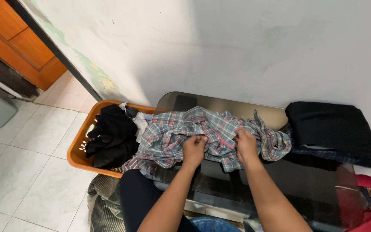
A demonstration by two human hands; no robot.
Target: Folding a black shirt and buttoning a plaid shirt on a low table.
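Left hand [194, 146], right hand [245, 145] both clenched on plaid shirt [211, 129], seemingly atop glass table [220, 105]

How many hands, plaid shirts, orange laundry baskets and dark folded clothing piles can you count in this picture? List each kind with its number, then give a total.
Hands: 2, left hand and right hand, both gripping the shirt
Plaid shirt: 1
Orange laundry basket: 1
Dark folded clothing pile: 1
Total: 5
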